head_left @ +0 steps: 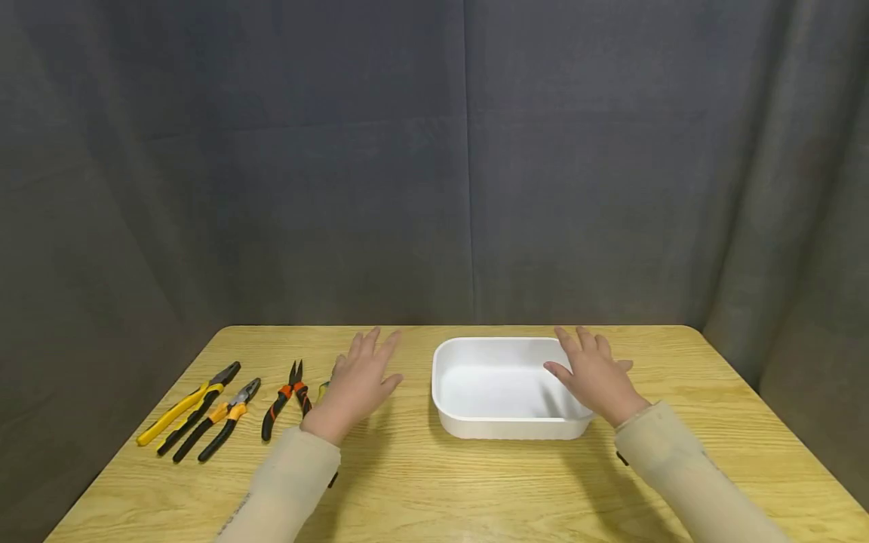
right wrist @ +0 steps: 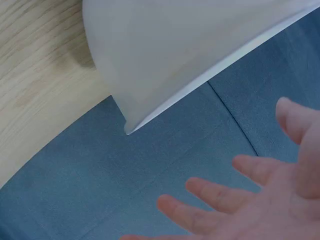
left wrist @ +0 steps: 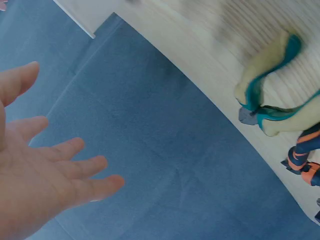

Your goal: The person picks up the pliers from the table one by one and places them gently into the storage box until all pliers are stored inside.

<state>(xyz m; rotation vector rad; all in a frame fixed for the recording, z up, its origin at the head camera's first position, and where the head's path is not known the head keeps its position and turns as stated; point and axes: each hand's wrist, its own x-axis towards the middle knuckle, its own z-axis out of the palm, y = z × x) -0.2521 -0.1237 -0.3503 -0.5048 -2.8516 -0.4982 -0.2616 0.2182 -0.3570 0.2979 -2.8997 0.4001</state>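
My left hand [head_left: 356, 385] hovers above the table with straight, spread fingers, holding nothing. Partly hidden behind it in the head view is a pair of pliers with two-tone handles [left wrist: 260, 72], which shows better in the left wrist view. Left of that hand lie needle-nose pliers [head_left: 271, 413] with black and red-orange handles, their handles parted. My right hand [head_left: 597, 377], also spread and holding nothing, is over the right side of a white rectangular tub [head_left: 512, 428]. In the right wrist view its fingers [right wrist: 220, 195] stand apart from the tub's wall.
Farther left lie pliers with orange-and-black handles [head_left: 237, 411] and longer pliers with yellow-and-black handles [head_left: 179, 411]. All rest on a wooden table [head_left: 421, 490]. A dark grey curtain [head_left: 339, 188] hangs behind the table and along both sides.
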